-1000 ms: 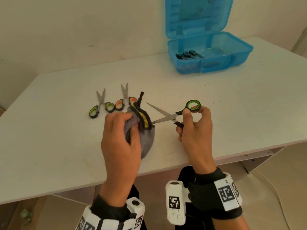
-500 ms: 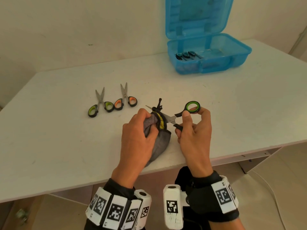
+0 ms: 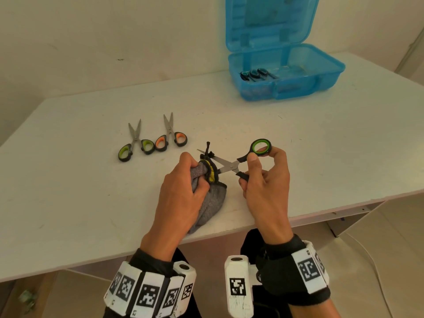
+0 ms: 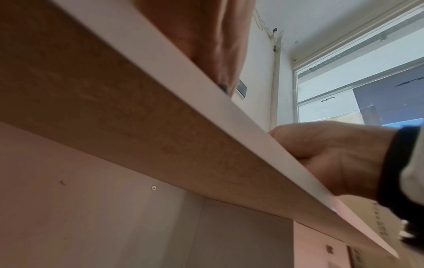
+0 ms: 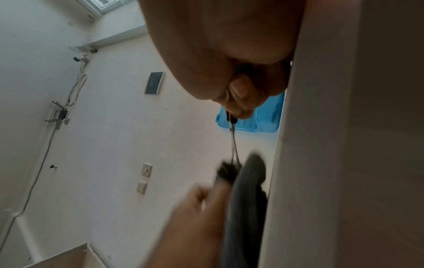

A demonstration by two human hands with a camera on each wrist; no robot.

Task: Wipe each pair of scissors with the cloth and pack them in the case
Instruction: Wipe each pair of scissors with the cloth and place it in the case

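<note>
Right hand [image 3: 267, 187] is holding the green-handled scissors [image 3: 231, 165] open, fingers curled round both handles. Left hand [image 3: 181, 191] is gripping the grey cloth [image 3: 211, 203], bunched over the blades near the tabletop [image 3: 68, 203] front edge. Blue case [image 3: 298, 83] is lying open at 1 o'clock; two more scissors [image 3: 152, 138] at 11 o'clock.
</note>
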